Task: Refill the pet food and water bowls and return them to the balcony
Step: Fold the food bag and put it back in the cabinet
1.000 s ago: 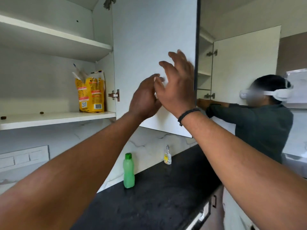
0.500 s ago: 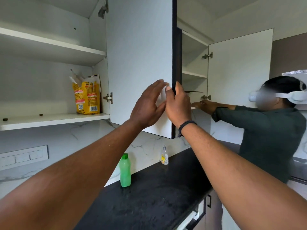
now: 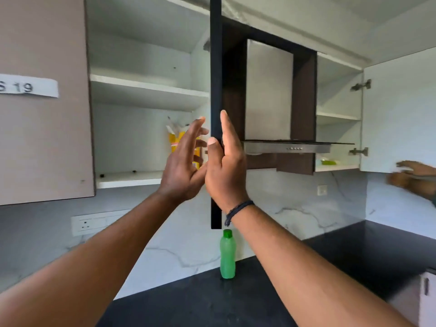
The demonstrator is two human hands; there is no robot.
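At far left, a closed door [image 3: 44, 142] carries a paper label [image 3: 28, 87] reading "S 19", its start cut off by the frame edge. Right of it an open cabinet [image 3: 146, 90] shows white shelves, and on the bottom shelf [image 3: 127, 179] stands the yellow food bag [image 3: 175, 139], its top torn open; its print is too blurred to read. My left hand [image 3: 185, 166] is raised directly in front of the bag, fingers spread and loose, holding nothing and hiding the bag's lower right part. My right hand [image 3: 225, 166] is just beside it, flat against the dark edge of the open door [image 3: 215, 67], seen edge-on, thumb on the near side, fingers straight up along it, not curled round it. A dark band [image 3: 237, 210] circles my right wrist. Below the door's edge a green bottle [image 3: 227, 254] stands upright on the black counter [image 3: 259, 300], against the marbled wall. A socket plate [image 3: 88, 224] sits on the wall to the left. Further right hangs a steel hood [image 3: 286, 147], then another open cabinet [image 3: 337, 119], where another person's hand [image 3: 411, 175] reaches in from the frame edge.
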